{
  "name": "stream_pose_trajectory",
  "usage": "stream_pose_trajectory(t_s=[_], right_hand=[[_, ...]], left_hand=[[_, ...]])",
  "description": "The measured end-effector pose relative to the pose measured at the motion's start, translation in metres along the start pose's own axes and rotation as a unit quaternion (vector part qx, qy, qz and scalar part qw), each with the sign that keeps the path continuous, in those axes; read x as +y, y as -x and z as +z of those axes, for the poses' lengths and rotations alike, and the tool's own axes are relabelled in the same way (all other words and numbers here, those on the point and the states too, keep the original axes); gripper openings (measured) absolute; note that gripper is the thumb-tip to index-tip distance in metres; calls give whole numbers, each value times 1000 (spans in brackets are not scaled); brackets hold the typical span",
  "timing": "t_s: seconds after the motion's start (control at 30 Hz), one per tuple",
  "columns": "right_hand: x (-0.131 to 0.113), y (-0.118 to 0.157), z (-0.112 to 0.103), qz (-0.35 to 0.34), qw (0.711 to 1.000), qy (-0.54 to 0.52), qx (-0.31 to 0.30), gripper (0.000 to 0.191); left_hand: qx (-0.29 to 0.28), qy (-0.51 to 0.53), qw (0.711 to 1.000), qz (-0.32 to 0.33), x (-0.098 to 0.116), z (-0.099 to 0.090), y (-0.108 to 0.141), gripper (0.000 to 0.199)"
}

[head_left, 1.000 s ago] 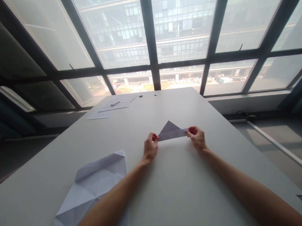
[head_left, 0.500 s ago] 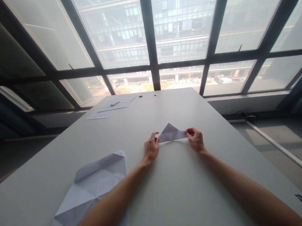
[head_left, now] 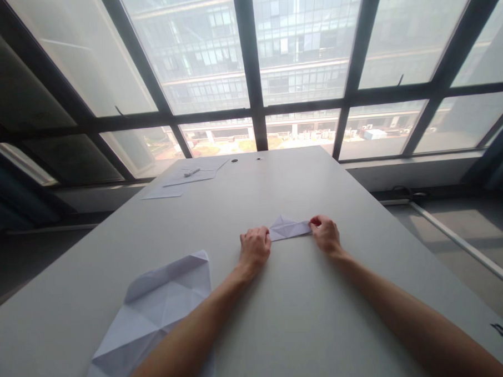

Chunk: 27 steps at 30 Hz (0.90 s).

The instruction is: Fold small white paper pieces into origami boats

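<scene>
A small folded piece of white paper (head_left: 290, 229) lies low over the table between my two hands, its pointed peak on the far side. My left hand (head_left: 255, 245) is closed at the paper's left end, knuckles up, so the fingertips are partly hidden. At the opposite end, my right hand (head_left: 325, 232) pinches the paper's corner between thumb and fingers. Under and beside my left forearm rests a larger creased sheet of paper (head_left: 157, 309), partly unfolded.
The white table (head_left: 282, 320) stretches toward tall windows. Flat paper sheets (head_left: 174, 191) lie at the far left, with a small pale object (head_left: 191, 173) on top. Two cable holes sit near the far edge. A dark mark (head_left: 498, 329) is at the near right.
The folded paper has tipped flatter, with its peak lower and creases now showing. My left fingers, raised before, have curled down onto its left end. My right hand keeps its pinch.
</scene>
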State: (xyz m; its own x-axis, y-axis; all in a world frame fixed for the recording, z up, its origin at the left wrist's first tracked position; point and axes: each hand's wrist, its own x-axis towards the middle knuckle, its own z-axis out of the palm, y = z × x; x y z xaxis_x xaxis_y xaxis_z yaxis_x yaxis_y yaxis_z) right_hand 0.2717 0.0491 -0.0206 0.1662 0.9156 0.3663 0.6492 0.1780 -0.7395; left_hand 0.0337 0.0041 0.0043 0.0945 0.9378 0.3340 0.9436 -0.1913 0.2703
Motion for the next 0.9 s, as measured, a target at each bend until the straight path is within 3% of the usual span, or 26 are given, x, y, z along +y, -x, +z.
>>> stream_pose_trajectory(t_s=[0.17,0.27,0.37,0.43,0.53,0.77,0.9], right_hand=[[2,0,2,-49,999,0,-6,11],[1,-1,3,-91,996,0,2,11],[0,-1,4,-115,993,-10,-11,11],[-1,-1,3,-124,992,-11,-22,12],[-2,1,2,-121,992,6,-25,12],[-5,2,-1,-92,995,2,-33,15],[-4,-1,-1,-58,997,0,-56,26]], left_hand=[[-15,-68,997,18,-1,-4,3,17],[19,-86,996,16,0,-5,6,16],[41,-68,996,38,1,-4,6,13],[19,-31,997,68,2,-4,5,11],[-9,19,995,92,3,-2,4,14],[-4,54,995,83,1,1,3,12],[-6,51,996,79,1,1,3,11]])
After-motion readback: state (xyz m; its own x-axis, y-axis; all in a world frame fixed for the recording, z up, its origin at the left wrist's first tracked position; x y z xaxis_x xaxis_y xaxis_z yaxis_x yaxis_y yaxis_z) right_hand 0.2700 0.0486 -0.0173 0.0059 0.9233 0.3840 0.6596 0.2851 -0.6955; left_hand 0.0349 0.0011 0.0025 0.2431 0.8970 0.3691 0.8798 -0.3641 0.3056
